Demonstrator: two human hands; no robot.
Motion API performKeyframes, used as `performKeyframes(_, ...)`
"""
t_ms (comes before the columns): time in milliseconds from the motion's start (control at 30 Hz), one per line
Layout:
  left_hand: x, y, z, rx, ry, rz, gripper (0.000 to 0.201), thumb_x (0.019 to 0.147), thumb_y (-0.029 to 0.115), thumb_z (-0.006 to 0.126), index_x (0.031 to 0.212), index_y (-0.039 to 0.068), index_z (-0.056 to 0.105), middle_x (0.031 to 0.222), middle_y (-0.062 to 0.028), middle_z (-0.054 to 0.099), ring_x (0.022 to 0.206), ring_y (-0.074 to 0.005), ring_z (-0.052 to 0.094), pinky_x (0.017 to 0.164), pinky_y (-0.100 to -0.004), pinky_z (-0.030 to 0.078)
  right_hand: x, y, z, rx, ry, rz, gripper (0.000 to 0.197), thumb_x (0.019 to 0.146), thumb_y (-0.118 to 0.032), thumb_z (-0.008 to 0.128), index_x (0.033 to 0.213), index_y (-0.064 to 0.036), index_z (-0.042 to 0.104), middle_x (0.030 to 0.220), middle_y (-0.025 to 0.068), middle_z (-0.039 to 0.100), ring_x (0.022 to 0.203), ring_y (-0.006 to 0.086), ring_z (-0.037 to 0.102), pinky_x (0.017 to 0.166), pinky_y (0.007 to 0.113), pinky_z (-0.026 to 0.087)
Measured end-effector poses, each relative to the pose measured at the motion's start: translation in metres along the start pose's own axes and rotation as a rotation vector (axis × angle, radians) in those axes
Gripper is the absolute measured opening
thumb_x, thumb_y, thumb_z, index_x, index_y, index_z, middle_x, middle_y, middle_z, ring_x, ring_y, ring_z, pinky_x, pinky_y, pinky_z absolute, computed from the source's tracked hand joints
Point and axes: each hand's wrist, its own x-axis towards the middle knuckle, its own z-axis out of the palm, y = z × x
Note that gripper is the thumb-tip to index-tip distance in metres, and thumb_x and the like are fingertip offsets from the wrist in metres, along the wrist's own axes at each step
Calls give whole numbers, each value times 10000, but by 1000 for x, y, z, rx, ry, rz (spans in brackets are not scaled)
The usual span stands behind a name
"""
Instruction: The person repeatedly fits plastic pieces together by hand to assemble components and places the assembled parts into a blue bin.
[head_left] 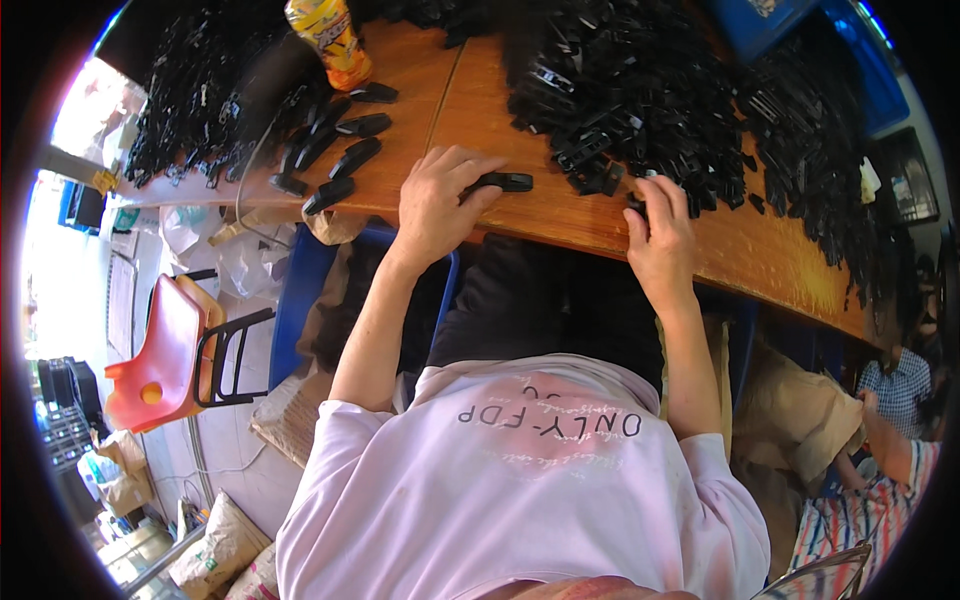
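The left hand [437,208] grips a black part [516,182] at the worktop [478,110]; the right hand [664,238] curves beside a black pile [640,90], whether grasping anything I cannot tell.

The person wears a loose short-sleeved shirt [500,510] of pale pinkish lilac, well apart from the fingers [657,203]; the left hand [430,212] and right hand [664,245] are ungloved; behind the fingers, beyond the wrists, come the uncovered left forearm [375,325] and right forearm [690,370]; farther behind them sit the wide, softly creased left sleeve [345,440] and right sleeve [722,490]; between the sleeves the chest bears a print [530,410], a rosy patch with large dark letters and thin white script; nearer the fingers, past the shirt's rumpled lower edge, are black trousers [505,300], their seams too dim to tell.
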Motion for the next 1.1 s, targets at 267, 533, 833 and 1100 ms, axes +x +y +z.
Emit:
performKeyframes(267, 1, 4, -4, -74, -48, -81, 347, 811, 89, 832, 1157, 90, 812, 1074, -82, 779, 1047, -292, 703, 894, -387, 568, -16, 18, 2, -238, -35, -114, 301, 930, -162, 806, 1202, -83, 705, 1141, 101, 698, 1034, 337, 682, 814, 442, 570)
performKeyframes(533, 0, 2, -3, -72, 1, -59, 319, 804, 128, 841, 1122, 127, 821, 1000, -63, 769, 999, -284, 702, 869, -412, 560, -2, 14, 13, -144, -34, -94, 320, 947, -85, 754, 1264, -93, 706, 1058, 109, 676, 1001, 324, 664, 808, 468, 561)
performKeyframes(833, 1, 3, -6, -117, -78, -88, 329, 800, 73, 839, 1128, 87, 829, 996, -78, 774, 977, -268, 705, 859, -371, 565, -18, 0, 4, 192, -91, 151, 289, 1022, -53, 643, 1312, -53, 638, 860, 162, 706, 794, 372, 696, 726, 476, 543)
performKeyframes(1100, 0, 1, -6, -104, -61, -78, 332, 792, 72, 848, 1123, 82, 827, 988, -81, 770, 942, -257, 705, 835, -367, 564, -9, -7, -2, 85, -175, 278, 172, 1050, -164, 675, 1184, -57, 690, 798, 170, 708, 718, 391, 700, 676, 466, 545)
